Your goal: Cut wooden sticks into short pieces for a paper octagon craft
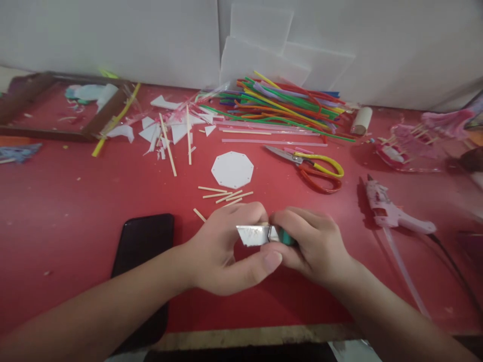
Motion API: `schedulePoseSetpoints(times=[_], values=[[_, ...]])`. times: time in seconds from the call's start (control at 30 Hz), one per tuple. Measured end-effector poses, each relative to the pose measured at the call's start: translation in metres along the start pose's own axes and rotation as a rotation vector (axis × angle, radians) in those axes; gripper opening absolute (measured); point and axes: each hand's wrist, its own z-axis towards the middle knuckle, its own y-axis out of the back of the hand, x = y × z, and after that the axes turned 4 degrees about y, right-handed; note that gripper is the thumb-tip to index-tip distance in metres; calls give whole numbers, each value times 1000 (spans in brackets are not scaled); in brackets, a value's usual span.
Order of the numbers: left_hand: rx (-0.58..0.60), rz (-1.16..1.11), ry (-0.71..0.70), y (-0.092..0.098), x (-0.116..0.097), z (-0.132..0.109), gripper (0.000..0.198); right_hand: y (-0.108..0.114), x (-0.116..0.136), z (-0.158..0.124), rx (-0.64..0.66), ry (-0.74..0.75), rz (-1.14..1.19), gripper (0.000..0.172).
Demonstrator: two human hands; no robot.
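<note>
My right hand (311, 241) is closed around a green-handled utility knife (253, 235), its blade out and pointing left. My left hand (230, 249) curls behind the blade, with its thumb stretched below towards my right fingers. A sliver of something pale shows between the hands just above the blade; what my left fingers grip is mostly hidden. Beyond my hands lie several short wooden sticks (228, 195), one partly covered by my left hand. Past them rests a white octagonal piece (232, 170) with small marks or holes near its edge.
Scissors (298, 159) with red and yellow handles lie right of the octagon. A glue gun (392, 211) with its cord is at the right, a black phone (145, 246) at the left. Pipe cleaners (287, 103), white scraps (181, 131) and a brown frame (49, 134) line the back.
</note>
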Motion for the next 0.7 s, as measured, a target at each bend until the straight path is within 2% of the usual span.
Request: schedulePoseSetpoints(times=[0.7], values=[[13, -40, 89, 0, -4, 0, 28, -2, 0, -1, 63, 4, 88, 54]])
